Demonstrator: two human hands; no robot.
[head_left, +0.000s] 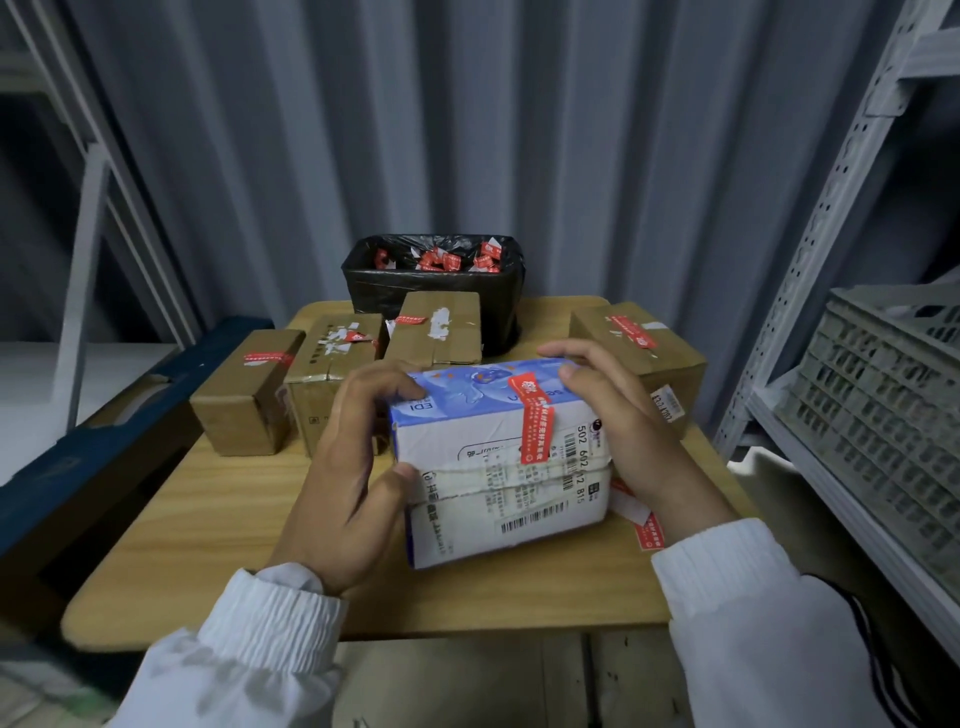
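I hold the blue-and-white cardboard parcel (498, 457) over the wooden tabletop (208, 545), perhaps resting on it. My left hand (353, 467) and right hand (623, 431) clasp its ends in a curled grip. Behind the parcel stand brown cardboard boxes (332, 374), and beyond them a black-lined bin (395, 291).

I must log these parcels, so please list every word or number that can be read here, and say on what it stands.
"EDI": blue top of the blue and white box.
"502 602", then "12 815" past a taped gap: shipping label on that box; last digits uncertain.
Red sticker print, barcode lines, labels on the brown boxes: too small or blurred to read.
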